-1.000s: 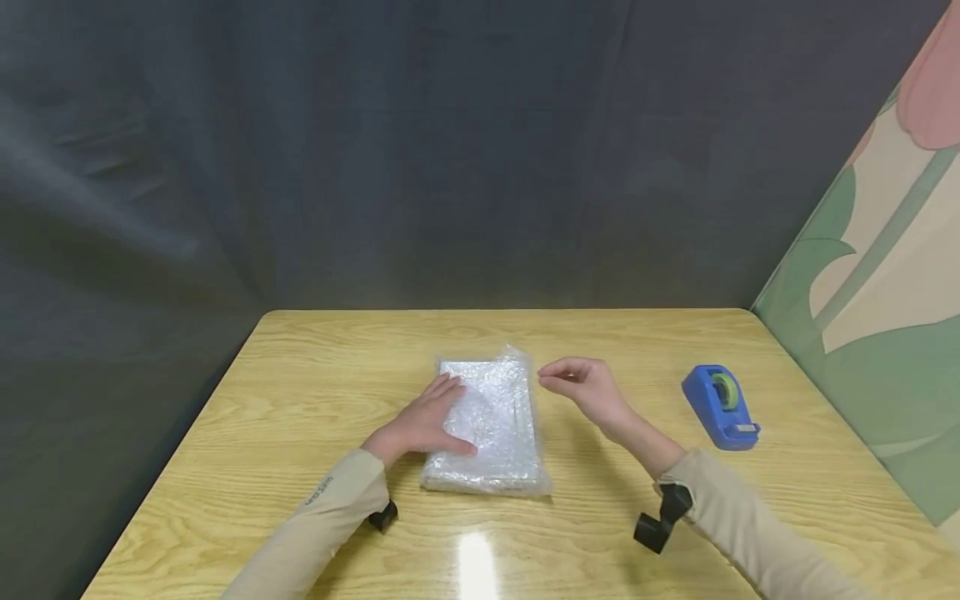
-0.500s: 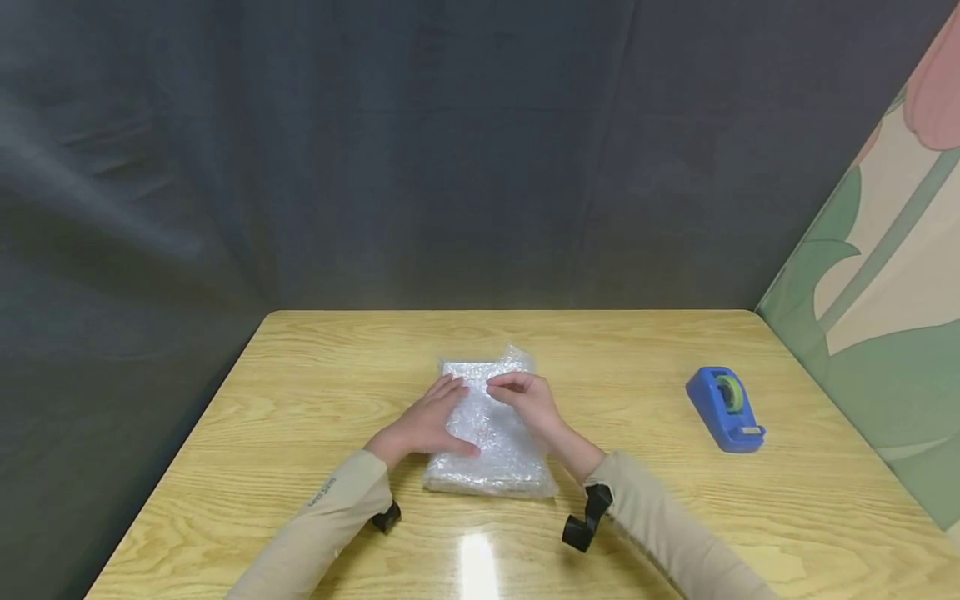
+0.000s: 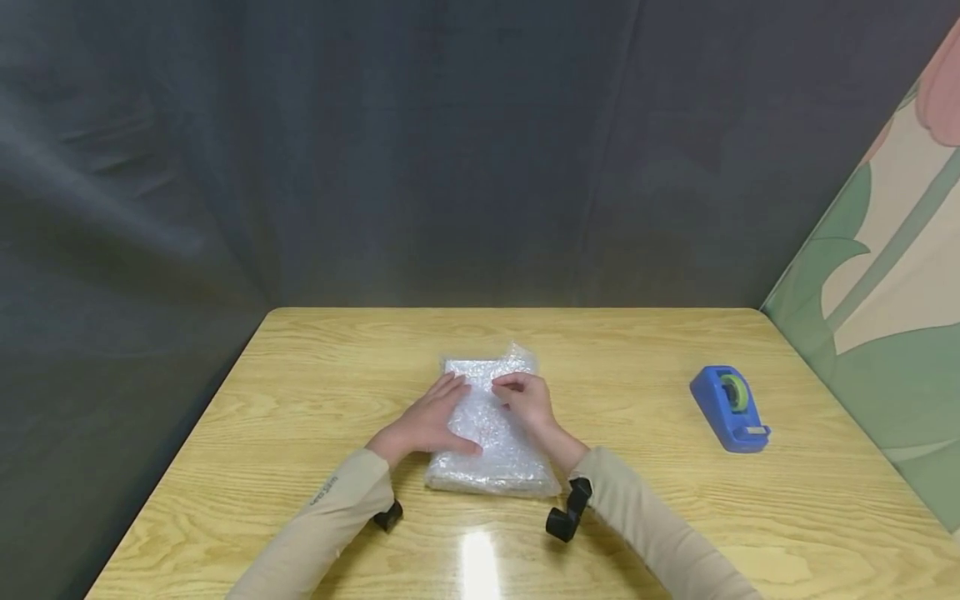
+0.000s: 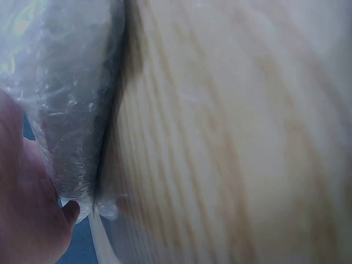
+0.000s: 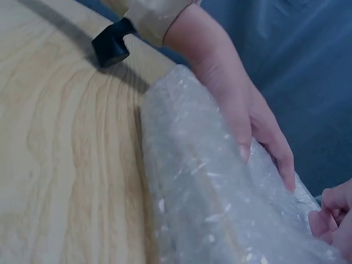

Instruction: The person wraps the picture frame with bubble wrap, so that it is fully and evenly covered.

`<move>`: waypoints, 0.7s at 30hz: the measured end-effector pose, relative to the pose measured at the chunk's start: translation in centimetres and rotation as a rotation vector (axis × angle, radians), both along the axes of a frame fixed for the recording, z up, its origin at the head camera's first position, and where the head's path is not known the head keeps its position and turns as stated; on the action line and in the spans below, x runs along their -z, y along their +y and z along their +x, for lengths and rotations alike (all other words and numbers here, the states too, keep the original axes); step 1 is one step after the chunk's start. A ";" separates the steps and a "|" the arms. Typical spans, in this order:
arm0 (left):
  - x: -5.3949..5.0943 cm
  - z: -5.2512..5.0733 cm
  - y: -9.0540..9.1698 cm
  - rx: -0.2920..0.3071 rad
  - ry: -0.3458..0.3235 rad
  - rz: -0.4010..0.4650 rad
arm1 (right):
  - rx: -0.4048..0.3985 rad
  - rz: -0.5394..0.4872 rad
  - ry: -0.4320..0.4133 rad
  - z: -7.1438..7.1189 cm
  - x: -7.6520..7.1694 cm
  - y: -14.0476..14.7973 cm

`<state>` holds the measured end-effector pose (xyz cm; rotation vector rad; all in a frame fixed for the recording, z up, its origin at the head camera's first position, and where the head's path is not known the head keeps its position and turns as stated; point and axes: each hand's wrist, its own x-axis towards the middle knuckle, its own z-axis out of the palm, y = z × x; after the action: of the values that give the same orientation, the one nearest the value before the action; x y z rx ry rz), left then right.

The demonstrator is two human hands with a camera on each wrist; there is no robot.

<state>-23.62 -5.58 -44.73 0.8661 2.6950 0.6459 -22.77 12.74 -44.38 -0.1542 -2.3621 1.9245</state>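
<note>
A flat package in clear bubble wrap (image 3: 491, 425) lies on the table. My left hand (image 3: 431, 421) rests on its left part, fingers spread and thumb across the wrap; in the right wrist view the left hand (image 5: 234, 93) lies along the package. Over the package's upper right part is my right hand (image 3: 525, 400), thumb and forefinger drawn together at the wrap. In the right wrist view, the right hand's curled fingers (image 5: 335, 212) show at the lower right edge. Whether anything thin sits between those fingertips is too small to tell. The left wrist view shows the wrapped package's side (image 4: 71, 99).
A blue tape dispenser (image 3: 729, 408) with a green-cored roll stands at the right of the wooden table (image 3: 337, 358). A dark curtain (image 3: 450, 158) hangs behind. A floral panel (image 3: 885, 317) borders the right side. Black wrist mounts (image 3: 566, 512) hang below the sleeves.
My right hand has moved left from beside the package to over its upper right part, its fingertips now at the wrap. The left hand has stayed on the package.
</note>
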 end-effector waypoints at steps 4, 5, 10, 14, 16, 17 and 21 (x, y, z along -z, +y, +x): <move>-0.2 0.1 0.1 0.002 0.006 -0.001 | -0.007 0.041 0.037 0.1 0.1 0.1; -0.2 0.1 0.1 0.003 0.006 -0.001 | -0.012 0.056 0.046 0.1 0.1 0.1; -0.3 0.2 0.0 0.004 0.005 0.010 | -0.046 0.205 0.096 0.6 0.2 0.2; -0.2 0.2 0.0 0.003 0.006 0.013 | -0.099 0.325 0.153 1.0 0.3 0.1; -0.2 0.2 -0.1 0.001 0.005 0.008 | -0.116 0.370 0.177 1.2 0.4 0.0; -0.2 0.2 -0.1 0.000 0.005 0.009 | -0.122 0.388 0.192 1.3 0.4 0.0; -0.3 0.3 0.0 -0.005 0.000 0.011 | -0.136 0.457 0.202 1.4 0.2 -0.2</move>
<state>-23.27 -5.61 -44.44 0.8621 2.6970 0.6618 -21.35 12.50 -44.63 0.2278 -2.6428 1.3156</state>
